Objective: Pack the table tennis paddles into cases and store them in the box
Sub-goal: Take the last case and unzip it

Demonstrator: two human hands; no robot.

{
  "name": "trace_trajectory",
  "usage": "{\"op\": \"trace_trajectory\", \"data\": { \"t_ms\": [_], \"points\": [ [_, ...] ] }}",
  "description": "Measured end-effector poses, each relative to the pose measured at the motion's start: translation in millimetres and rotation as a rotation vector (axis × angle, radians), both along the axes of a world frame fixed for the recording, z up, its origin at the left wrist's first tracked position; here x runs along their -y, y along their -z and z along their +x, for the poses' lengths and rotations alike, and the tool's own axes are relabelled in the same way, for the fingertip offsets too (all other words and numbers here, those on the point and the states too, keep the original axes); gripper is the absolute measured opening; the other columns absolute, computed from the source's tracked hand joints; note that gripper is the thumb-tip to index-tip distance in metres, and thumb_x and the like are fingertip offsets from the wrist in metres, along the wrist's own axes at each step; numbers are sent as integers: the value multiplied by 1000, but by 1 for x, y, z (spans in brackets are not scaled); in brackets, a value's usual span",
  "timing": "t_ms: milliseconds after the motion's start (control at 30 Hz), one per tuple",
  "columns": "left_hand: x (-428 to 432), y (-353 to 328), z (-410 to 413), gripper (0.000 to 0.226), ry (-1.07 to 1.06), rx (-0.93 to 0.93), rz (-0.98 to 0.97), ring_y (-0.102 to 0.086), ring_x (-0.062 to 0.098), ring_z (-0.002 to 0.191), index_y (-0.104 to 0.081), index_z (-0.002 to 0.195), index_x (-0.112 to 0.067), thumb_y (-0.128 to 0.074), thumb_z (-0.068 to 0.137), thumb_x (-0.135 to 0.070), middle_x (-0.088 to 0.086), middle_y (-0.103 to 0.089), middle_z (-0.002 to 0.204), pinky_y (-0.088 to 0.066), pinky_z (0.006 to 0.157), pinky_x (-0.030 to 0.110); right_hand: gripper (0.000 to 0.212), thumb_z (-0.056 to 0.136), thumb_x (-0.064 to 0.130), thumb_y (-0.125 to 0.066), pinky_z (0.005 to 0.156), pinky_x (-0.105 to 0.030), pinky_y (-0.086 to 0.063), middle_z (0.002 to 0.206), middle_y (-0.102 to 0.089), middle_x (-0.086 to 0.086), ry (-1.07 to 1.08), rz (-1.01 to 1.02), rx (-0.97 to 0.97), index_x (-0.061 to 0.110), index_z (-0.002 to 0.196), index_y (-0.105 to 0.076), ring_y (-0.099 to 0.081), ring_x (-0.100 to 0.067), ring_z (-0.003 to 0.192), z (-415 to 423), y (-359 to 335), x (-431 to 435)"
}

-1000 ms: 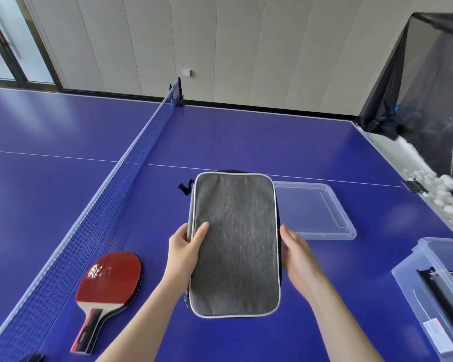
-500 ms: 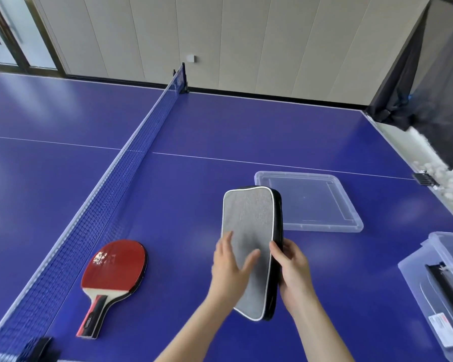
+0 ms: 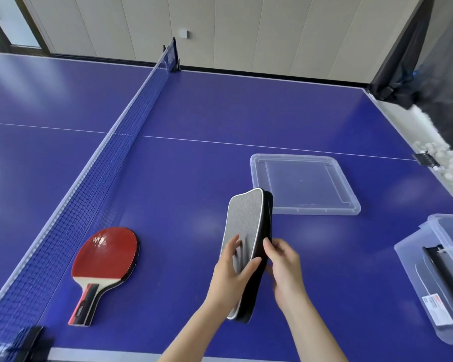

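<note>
A blue counter [image 3: 220,113] with white lines and a net [image 3: 110,163] stretches ahead of the left hand [image 3: 233,278]. Beyond stands a pale panelled wall [image 3: 272,30] with dark skirting. Far left of the hand is a dark-framed window [image 3: 16,22], far right a black drape [image 3: 429,61].

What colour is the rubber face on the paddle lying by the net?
Glossy red, on the wooden-handled table tennis paddle; the head view shows it best.

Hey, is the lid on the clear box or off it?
Off. The lid lies flat on the table, apart from the box.
</note>
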State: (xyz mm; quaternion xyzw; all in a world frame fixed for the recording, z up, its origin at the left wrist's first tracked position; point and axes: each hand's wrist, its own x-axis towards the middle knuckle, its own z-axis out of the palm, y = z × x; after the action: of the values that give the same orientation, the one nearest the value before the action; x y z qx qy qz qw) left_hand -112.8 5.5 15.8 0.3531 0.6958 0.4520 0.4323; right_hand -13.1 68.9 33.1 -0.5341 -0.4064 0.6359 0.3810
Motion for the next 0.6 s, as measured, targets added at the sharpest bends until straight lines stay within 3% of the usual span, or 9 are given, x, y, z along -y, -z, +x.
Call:
{"op": "trace_trajectory", "data": {
  "t_ms": [100, 267, 433, 600],
  "points": [
    [-1, 4, -3, 45, -34, -6, 27, -51, -6, 117, -44, 129, -41, -63, 90, -30, -24, -55, 126, -47, 96, 22, 21, 93, 17, -58, 60, -31, -41, 65, -55, -2, 19, 34, 75, 2, 77, -58, -48, -14, 64, 1, 7, -3],
    [5, 0, -28, 28, -224, -76, 44, -60, -2, 96, -59, 112, -38, -56, 93, -16, -24, -64, 104, -46, 72, 5, 24, 94, 14, -55, 58, -29, -31, 65, -46, -4, 34, 79, 145, -4, 79, -55, -36, -16, 64, 21, 12, -19],
    [18, 19, -83, 24, -472, -108, -100, -64, 18, 85, -66, 100, -35, -58, 89, -15, -1, -69, 92, -44, 68, 24, 30, 95, 15, -54, 58, -30, -23, 71, -37, -8, 49, 54, 282, -5, 73, -49, -29, -20, 69, 73, 30, -54],
    [30, 58, -104, 30, -491, -107, -261, -64, 21, 84, -69, 113, -24, -55, 89, -13, 2, -70, 94, -45, 69, 30, 35, 94, 17, -55, 69, -32, -29, 76, -44, -6, 33, -53, 403, -16, 88, -49, -37, -19, 71, 114, 72, -72]
  ]
}}
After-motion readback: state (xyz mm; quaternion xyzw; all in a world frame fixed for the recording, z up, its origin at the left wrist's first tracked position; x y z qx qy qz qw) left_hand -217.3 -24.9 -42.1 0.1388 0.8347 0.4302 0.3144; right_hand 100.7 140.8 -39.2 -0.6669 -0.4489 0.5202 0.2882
